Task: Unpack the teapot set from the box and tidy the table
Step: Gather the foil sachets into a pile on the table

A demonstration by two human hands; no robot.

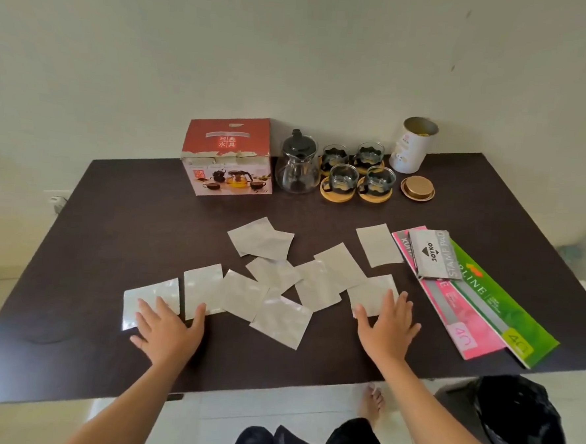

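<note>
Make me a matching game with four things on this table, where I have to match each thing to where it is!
Things:
1. glass teapot
2. gold lid
3. red box
4. green packet

Places:
A. at the right edge of the table, beside a pink packet
B. far left of the back row
C. between the box and the glass cups
D. lying in front of the open white canister

Right pairs: 1-C, 2-D, 3-B, 4-A
</note>
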